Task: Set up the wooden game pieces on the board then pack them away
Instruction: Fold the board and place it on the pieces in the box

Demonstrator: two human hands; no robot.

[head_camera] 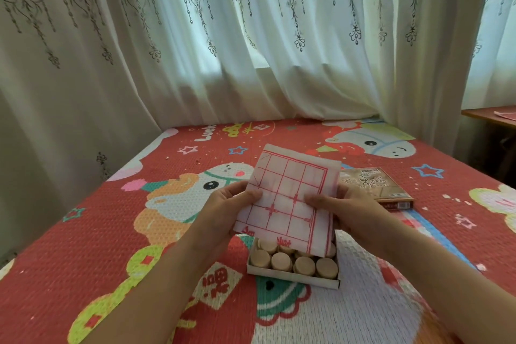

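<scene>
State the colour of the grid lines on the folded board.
Red, on the white folded board; head view.

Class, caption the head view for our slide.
Left hand and right hand hold the folded board above the box of wooden pieces.

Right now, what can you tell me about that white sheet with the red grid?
The sheet is thin and white, paper or cloth by its look, folded, printed with red grid lines, cross marks and red characters at its near edge. The left hand and right hand pinch its sides, thumbs on top, holding it tilted in the air over the open box of wooden discs.
</scene>
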